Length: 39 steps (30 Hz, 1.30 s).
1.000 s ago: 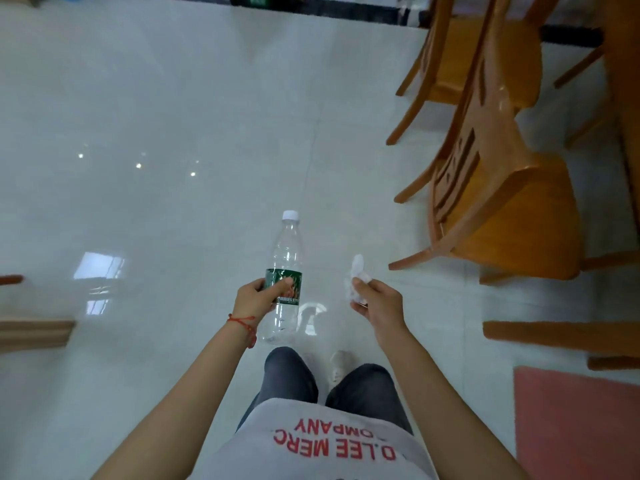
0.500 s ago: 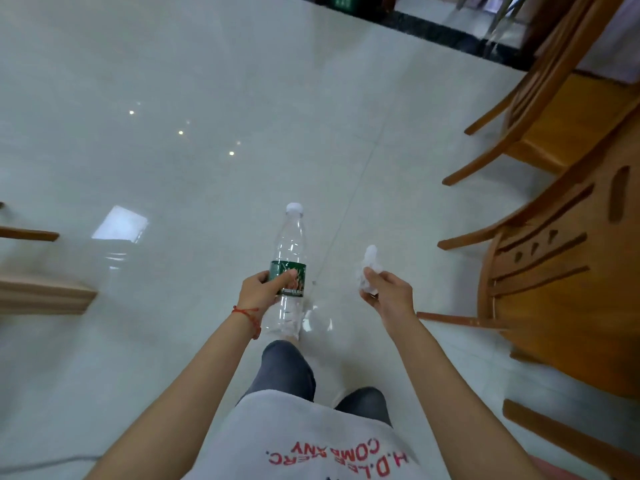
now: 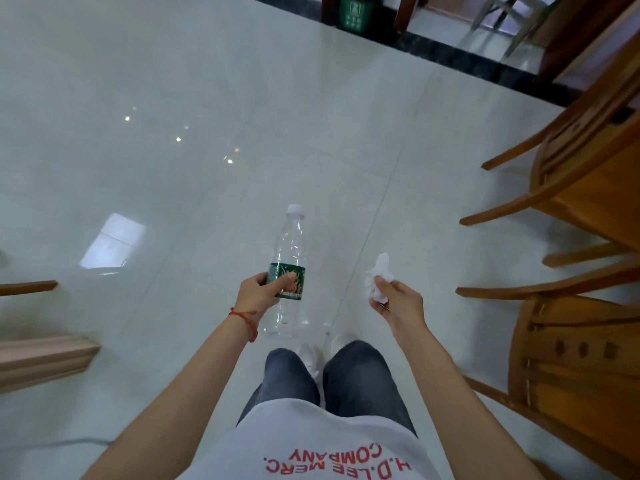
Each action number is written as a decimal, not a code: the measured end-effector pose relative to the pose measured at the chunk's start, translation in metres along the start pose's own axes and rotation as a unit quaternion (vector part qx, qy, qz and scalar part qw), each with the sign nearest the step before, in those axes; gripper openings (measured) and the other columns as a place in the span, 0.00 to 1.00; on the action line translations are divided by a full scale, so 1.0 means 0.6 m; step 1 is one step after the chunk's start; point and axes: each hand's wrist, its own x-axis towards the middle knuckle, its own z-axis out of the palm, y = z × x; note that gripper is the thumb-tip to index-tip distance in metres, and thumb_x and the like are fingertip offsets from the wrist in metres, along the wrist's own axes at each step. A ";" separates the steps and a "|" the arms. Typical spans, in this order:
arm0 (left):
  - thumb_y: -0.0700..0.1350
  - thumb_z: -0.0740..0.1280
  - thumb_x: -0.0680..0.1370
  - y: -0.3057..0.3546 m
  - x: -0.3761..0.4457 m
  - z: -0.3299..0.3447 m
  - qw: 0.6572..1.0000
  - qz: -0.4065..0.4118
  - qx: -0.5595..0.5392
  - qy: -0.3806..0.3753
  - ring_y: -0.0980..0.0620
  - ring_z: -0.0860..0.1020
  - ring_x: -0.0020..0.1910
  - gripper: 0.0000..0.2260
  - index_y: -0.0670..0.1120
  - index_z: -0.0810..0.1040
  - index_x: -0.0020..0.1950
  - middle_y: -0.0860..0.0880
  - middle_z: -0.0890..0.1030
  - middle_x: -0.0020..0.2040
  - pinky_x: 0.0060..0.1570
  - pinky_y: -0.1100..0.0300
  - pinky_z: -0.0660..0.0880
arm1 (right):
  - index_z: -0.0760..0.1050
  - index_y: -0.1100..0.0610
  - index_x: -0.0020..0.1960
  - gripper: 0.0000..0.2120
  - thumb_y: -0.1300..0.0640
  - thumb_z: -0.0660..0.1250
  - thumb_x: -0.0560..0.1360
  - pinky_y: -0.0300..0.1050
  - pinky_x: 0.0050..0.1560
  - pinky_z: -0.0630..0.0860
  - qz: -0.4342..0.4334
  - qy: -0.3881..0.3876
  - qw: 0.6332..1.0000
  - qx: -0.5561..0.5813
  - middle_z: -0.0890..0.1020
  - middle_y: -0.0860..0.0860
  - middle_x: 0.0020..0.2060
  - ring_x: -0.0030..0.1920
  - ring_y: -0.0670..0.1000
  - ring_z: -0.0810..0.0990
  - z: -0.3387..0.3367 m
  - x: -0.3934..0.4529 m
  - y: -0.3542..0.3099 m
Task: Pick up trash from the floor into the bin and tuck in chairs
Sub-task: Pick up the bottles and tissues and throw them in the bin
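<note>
Single head-worn wide-angle view, looking forward and steeply down. Near field: both forearms, left hand [image 3: 258, 293] and right hand [image 3: 398, 301]. Glossy tiled floor [image 3: 173, 98] fills most of the frame; wooden chairs [image 3: 585, 188] crowd the right edge, bent by lens distortion.

Glossy pale tile floor [image 3: 207, 98] — reflected lights

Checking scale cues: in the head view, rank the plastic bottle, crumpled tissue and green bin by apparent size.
1. plastic bottle
2. green bin, cropped and far away, so its rank is unsure
3. crumpled tissue
</note>
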 end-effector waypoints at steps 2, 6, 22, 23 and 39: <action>0.48 0.72 0.69 0.034 0.035 0.010 1.000 -0.001 0.000 -0.003 0.49 0.77 0.44 0.07 0.46 0.79 0.42 0.44 0.81 0.43 0.47 0.58 0.75 | 0.76 0.63 0.39 0.04 0.63 0.69 0.72 0.42 0.39 0.77 0.001 0.002 1.000 -0.002 0.78 0.57 0.41 0.43 0.53 0.77 0.023 0.030 -0.034; 0.48 0.72 0.69 0.118 0.115 0.039 1.000 0.005 -0.006 0.003 0.49 0.78 0.44 0.08 0.46 0.79 0.43 0.46 0.82 0.42 0.43 0.60 0.75 | 0.77 0.62 0.40 0.03 0.63 0.69 0.72 0.41 0.37 0.78 -0.001 -0.004 1.000 0.000 0.80 0.56 0.41 0.41 0.52 0.78 0.076 0.104 -0.116; 0.46 0.71 0.70 0.507 0.405 0.155 0.999 0.021 -0.037 0.005 0.48 0.78 0.50 0.11 0.43 0.78 0.49 0.43 0.81 0.47 0.49 0.57 0.74 | 0.76 0.62 0.37 0.05 0.64 0.68 0.72 0.41 0.38 0.77 -0.020 -0.036 0.999 0.020 0.80 0.55 0.42 0.41 0.52 0.79 0.257 0.346 -0.496; 0.46 0.71 0.70 0.528 0.429 0.159 0.999 0.021 -0.035 0.003 0.48 0.78 0.50 0.12 0.42 0.77 0.50 0.43 0.81 0.47 0.49 0.58 0.74 | 0.76 0.61 0.37 0.06 0.64 0.68 0.72 0.41 0.39 0.77 -0.021 -0.035 0.999 0.020 0.80 0.55 0.42 0.40 0.51 0.78 0.272 0.363 -0.515; 0.46 0.70 0.71 0.901 0.778 0.212 0.998 0.033 0.017 -0.051 0.45 0.78 0.50 0.05 0.46 0.77 0.44 0.42 0.80 0.46 0.53 0.54 0.76 | 0.77 0.60 0.41 0.02 0.63 0.68 0.72 0.40 0.39 0.78 -0.022 0.002 0.998 0.060 0.80 0.54 0.42 0.44 0.51 0.79 0.510 0.610 -0.840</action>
